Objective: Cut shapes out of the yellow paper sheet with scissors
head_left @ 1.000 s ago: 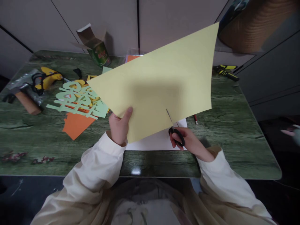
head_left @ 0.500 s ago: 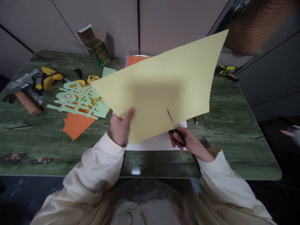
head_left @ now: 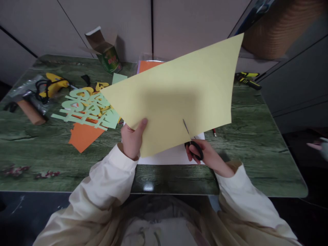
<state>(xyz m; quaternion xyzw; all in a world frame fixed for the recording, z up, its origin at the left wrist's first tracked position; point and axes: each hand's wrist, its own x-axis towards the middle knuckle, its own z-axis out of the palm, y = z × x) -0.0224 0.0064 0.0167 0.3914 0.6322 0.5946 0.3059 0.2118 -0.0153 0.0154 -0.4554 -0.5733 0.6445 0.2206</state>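
A large sheet of yellow paper is held up above the table, its upper right corner bending upward. My left hand pinches its lower left edge, thumb on top and fingers hidden underneath. My right hand holds black-handled scissors at the sheet's near edge. One blade lies over the paper and the other is mostly hidden below it. Beneath the yellow sheet, white paper lies on the table. Left of my left hand are green paper cutouts with heart-shaped holes, over an orange paper piece.
A yellow glue gun and a hammer lie at the left. An opened green box stands at the back. Yellow-black cutters rest at the right rear, below a ribbed brown roll. A red pencil pokes out beside the sheet.
The yellow sheet's far right corner has shifted slightly left, while its lower right corner has moved a little right. Both hands and the scissors look nearly still.
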